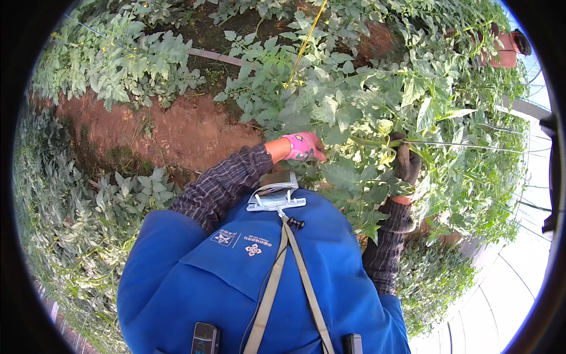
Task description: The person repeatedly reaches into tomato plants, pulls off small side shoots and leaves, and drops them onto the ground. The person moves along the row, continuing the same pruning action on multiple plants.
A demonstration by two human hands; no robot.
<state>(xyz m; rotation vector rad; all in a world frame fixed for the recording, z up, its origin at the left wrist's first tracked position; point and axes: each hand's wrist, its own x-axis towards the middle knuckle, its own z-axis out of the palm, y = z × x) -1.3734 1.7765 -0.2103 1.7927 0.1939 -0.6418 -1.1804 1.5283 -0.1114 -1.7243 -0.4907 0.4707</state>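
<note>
My left hand (304, 147), in a pink patterned glove, is held in front of my chest beside tomato leaves (345, 170). Its fingers point in towards the foliage, and whether they grip anything is not clear. My right hand (407, 161) wears a dark, soiled glove and is closed around the upper stem of a tomato plant (373, 142). From that hand a thin training string (473, 145) runs taut to the right. Yellowish young leaves (384, 127) show close to the right hand's fingers.
Dense tomato plants (88, 230) surround me, with reddish soil (177, 132) between rows. A yellow string (307, 42) comes down into the foliage. Someone in a pinkish top (504, 51) is among plants at upper right. On my blue apron (265, 274) hangs a lanyard badge holder (276, 202).
</note>
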